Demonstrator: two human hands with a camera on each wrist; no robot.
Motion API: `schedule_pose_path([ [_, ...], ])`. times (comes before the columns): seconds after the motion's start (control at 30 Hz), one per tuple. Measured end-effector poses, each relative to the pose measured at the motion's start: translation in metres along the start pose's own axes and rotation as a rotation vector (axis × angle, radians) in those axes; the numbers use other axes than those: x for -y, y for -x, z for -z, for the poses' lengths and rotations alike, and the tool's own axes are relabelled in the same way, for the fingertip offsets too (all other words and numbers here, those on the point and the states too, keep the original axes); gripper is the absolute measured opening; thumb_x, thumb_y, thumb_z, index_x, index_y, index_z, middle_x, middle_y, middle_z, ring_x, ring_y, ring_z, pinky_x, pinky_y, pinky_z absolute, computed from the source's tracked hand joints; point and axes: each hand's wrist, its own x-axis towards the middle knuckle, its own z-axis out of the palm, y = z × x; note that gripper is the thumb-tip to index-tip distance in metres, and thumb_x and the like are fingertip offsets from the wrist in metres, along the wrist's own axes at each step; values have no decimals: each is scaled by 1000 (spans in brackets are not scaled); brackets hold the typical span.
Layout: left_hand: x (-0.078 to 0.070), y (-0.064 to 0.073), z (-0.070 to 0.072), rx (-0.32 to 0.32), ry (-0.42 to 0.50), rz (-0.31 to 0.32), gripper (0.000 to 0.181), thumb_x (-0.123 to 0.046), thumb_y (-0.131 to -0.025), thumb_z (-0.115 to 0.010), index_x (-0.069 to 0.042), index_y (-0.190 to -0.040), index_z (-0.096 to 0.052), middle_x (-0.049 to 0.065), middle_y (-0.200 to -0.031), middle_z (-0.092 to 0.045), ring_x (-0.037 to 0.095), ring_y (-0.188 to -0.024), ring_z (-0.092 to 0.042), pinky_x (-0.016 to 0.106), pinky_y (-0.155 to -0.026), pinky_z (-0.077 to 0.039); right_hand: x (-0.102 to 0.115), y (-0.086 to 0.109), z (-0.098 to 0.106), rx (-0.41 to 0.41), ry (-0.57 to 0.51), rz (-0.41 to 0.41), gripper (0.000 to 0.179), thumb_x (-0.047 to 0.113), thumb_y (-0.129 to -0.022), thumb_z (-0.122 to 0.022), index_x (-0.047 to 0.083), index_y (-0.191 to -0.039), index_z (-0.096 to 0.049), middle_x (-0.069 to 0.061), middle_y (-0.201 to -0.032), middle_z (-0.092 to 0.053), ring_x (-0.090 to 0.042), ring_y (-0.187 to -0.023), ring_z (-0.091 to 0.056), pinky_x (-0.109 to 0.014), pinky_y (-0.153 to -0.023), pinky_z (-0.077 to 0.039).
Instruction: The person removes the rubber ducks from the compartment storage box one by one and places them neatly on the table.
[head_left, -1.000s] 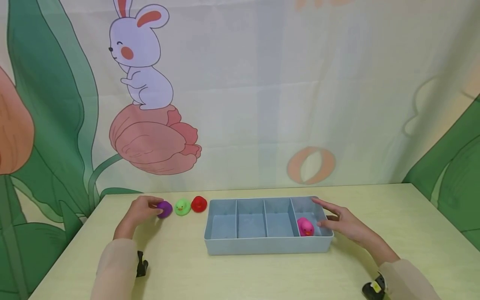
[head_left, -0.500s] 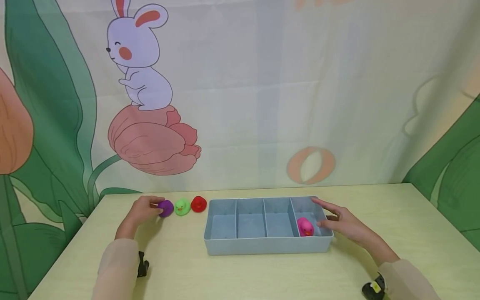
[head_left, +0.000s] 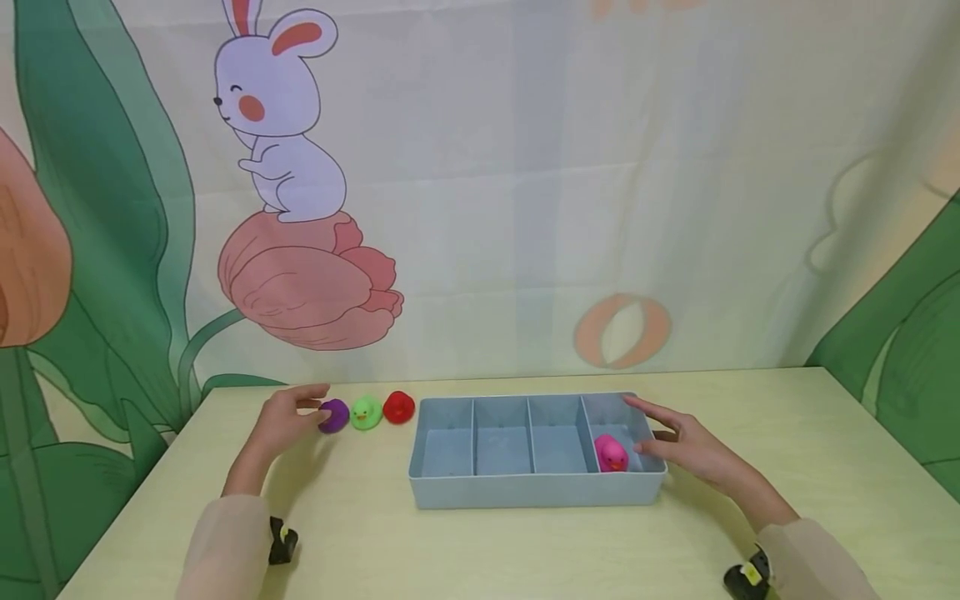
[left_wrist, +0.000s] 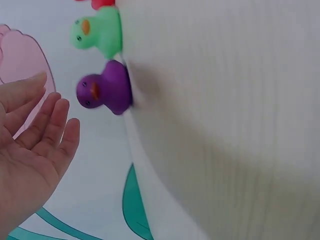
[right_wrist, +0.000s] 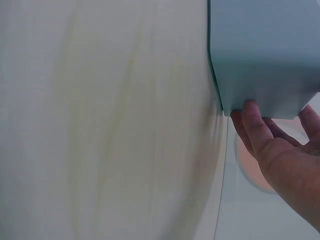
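My left hand (head_left: 288, 421) is beside a purple rubber duck (head_left: 334, 416) at the back left of the table. In the left wrist view its fingers are spread, with a gap between them and the purple duck (left_wrist: 107, 89). A green rubber duck (head_left: 366, 413) and a red one (head_left: 399, 407) stand in line to its right. My right hand (head_left: 693, 446) holds the right end of a blue-grey divided box (head_left: 536, 492). Thumb and index finger reach over its rim; other fingers touch the outer end wall. A pink rubber duck (head_left: 612, 453) sits in the box's rightmost compartment.
The box has several compartments side by side, split by thin dividers (head_left: 531, 437). It stands on a pale wooden table (head_left: 480, 550). Behind the table's back edge hangs a curtain (head_left: 480, 208) printed with a rabbit and flowers.
The purple duck has shifted slightly right, close to the green one. My left hand has let go of it and drawn back a little. My right hand stays at the box.
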Motion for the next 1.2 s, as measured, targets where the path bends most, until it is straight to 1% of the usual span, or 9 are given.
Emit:
schedule_pose_path([
  [0.13, -9, 4, -6, -7, 27, 12, 44, -5, -87, -58, 5, -128, -47, 26, -125, -50, 39, -112, -49, 44, -88, -47, -1, 0, -1, 4, -3, 5, 66, 15, -86, -62, 10, -143, -30, -24, -148, -13, -55, -121, -31, -53, -93, -40],
  [0.23, -18, 8, -11, -30, 47, -6, 44, -4, -86, -59, 4, -128, -47, 25, -124, -51, 37, -111, -50, 42, -87, -47, -1, 0, -1, 8, -3, 14, 65, 16, -86, -62, 10, -143, -30, -24, -148, -13, -55, -121, -31, -53, -93, -40],
  [0.43, -41, 16, -22, -97, 114, -114, 43, 1, -82, -63, 5, -123, -52, 23, -118, -56, 34, -104, -55, 36, -80, -51, -3, 0, -1, 11, 3, 24, 65, 14, -86, -61, 9, -143, -29, -24, -148, -13, -56, -120, -31, -53, -93, -40],
  [0.5, -49, 18, -26, -116, 115, -152, 42, 0, -81, -64, 4, -122, -54, 21, -115, -58, 32, -102, -55, 37, -81, -51, -4, 0, -1, 12, 3, 27, 65, 14, -86, -61, 9, -143, -29, -24, -148, -13, -56, -120, -31, -53, -93, -40],
  [0.57, -58, 19, -31, -126, 116, -173, 42, -1, -81, -65, 3, -121, -55, 20, -114, -59, 31, -103, -56, 40, -84, -49, -4, 0, -1, 13, -2, 28, 65, 15, -86, -61, 9, -143, -29, -23, -148, -13, -56, -120, -32, -53, -92, -41],
  [0.83, -91, 24, -52, -121, 189, -190, 43, -3, -78, -69, -2, -120, -58, 13, -115, -60, 28, -104, -56, 40, -84, -50, -3, 0, -2, 6, 4, 22, 66, 16, -86, -62, 9, -143, -29, -23, -148, -13, -56, -120, -31, -54, -93, -39],
  [0.97, -104, 27, -63, -114, 226, -236, 43, -4, -77, -71, -3, -118, -59, 12, -110, -61, 29, -101, -57, 38, -82, -51, -3, 0, -2, 4, 6, 21, 66, 16, -86, -62, 9, -143, -29, -24, -148, -13, -55, -120, -32, -54, -93, -39],
  [1.1, -119, 28, -76, -87, 300, -277, 42, -4, -77, -70, -4, -118, -60, 10, -108, -62, 26, -99, -57, 37, -82, -51, -4, 0, -2, 4, 13, 23, 66, 17, -86, -62, 10, -143, -29, -25, -148, -12, -55, -120, -32, -54, -93, -40],
  [1.2, -128, 28, -88, -64, 357, -303, 41, -3, -77, -70, -5, -117, -60, 9, -107, -63, 26, -99, -57, 36, -82, -51, -4, 0, -2, 5, 20, 29, 66, 18, -86, -62, 10, -143, -29, -25, -148, -12, -55, -120, -33, -54, -92, -40],
])
